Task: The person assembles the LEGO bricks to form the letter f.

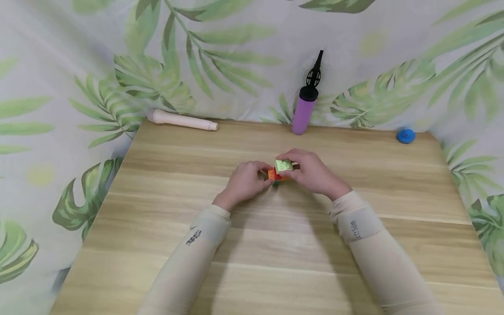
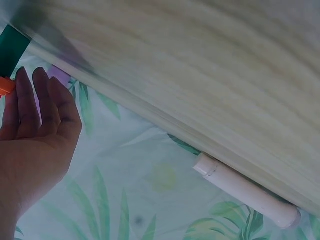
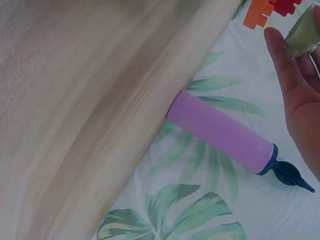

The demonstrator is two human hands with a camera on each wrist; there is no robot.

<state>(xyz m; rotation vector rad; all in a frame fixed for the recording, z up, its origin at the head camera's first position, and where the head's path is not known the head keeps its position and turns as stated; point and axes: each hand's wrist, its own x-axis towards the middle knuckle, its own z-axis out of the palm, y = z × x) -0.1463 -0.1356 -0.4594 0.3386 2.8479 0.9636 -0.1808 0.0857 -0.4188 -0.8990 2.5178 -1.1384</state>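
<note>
In the head view, both hands meet over the middle of the table. The left hand pinches the orange brick between thumb and fingers at the left end of a small toy-brick build. A red brick sits beside the orange, and a dark green brick is lowest. The right hand grips a light green brick, studs up, right over the red one. In the right wrist view, the light green brick shows apart from the red brick.
A purple balloon pump with black nozzle stands at the table's back edge. A pale pink microphone-shaped stick lies at the back left, a blue round object at the back right. Leaf-patterned cloth hangs behind the wooden table.
</note>
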